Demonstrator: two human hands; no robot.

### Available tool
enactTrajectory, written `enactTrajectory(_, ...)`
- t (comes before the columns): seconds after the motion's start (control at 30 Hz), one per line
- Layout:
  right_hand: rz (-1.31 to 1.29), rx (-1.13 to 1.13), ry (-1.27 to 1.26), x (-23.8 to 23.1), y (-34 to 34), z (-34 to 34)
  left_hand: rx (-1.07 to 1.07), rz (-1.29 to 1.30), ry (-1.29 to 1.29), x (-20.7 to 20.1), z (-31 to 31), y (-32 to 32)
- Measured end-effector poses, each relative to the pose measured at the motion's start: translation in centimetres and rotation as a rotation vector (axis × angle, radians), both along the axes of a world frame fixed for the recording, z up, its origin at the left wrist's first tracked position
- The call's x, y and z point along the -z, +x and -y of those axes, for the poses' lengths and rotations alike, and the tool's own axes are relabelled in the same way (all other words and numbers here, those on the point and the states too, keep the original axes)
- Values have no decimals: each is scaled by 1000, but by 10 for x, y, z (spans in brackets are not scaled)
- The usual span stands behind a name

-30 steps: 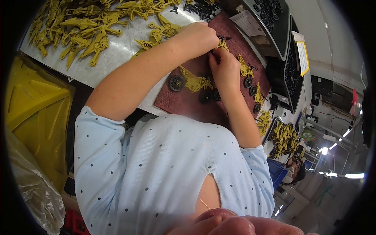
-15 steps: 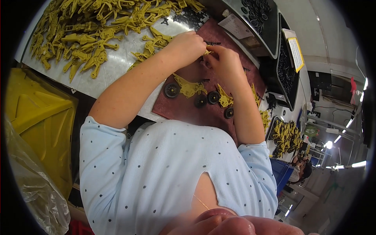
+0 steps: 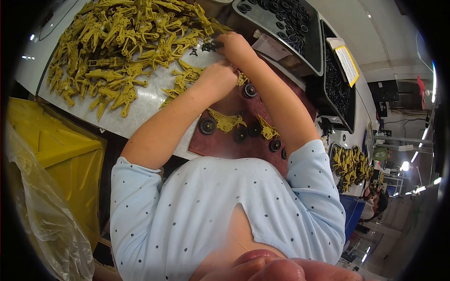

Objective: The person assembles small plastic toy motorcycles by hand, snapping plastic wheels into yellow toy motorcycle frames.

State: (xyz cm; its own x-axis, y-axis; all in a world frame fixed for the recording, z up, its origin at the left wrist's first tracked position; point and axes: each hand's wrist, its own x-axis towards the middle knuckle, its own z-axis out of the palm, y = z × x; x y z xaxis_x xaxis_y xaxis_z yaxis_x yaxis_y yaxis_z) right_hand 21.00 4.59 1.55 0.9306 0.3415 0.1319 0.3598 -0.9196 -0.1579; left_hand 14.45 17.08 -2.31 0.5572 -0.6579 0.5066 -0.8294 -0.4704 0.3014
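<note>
My left hand (image 3: pixel 216 80) is closed round a yellow plastic toy motorcycle body (image 3: pixel 242 79), mostly hidden by the fingers. A black spoked wheel (image 3: pixel 250 90) shows just below it. Beyond it, my right hand (image 3: pixel 236 49) reaches over to a small heap of black plastic parts (image 3: pixel 206 47), its fingers bent down among them; whatever is between the fingertips is hidden. On the dark red mat (image 3: pixel 211 145), nearer to me, lie a yellow motorcycle body with black wheels (image 3: pixel 225 121) and a second wheeled body (image 3: pixel 267 129) beside my right forearm.
A big pile of yellow plastic bodies (image 3: pixel 112 51) covers the table's left side. At the back right stand a grey bin of black wheels (image 3: pixel 309 58) and a black bin of small dark parts (image 3: pixel 344 105). A yellow crate (image 3: pixel 56 150) is at the left, with more yellow pieces (image 3: pixel 349 164) far right.
My right hand has left my left hand and moved up and left to the black parts. My left hand has shifted slightly left and down, still closed on the yellow body.
</note>
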Motion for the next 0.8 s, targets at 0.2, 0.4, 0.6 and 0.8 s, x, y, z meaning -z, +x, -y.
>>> enactTrajectory(0.2, -42, 33, 156, -6, 4, 5, 3, 23, 8, -1, -2, 1)
enactTrajectory(0.4, -62, 107, 418, -14, 2, 25, 4, 23, 70, -7, -3, 0)
enactTrajectory(0.6, -311, 275, 833, -57, -55, 44, 28, 10, 116, -20, -6, -4)
enactTrajectory(0.8, -413, 274, 869, -57, -152, 72, 53, 29, 123, -12, -4, -3)
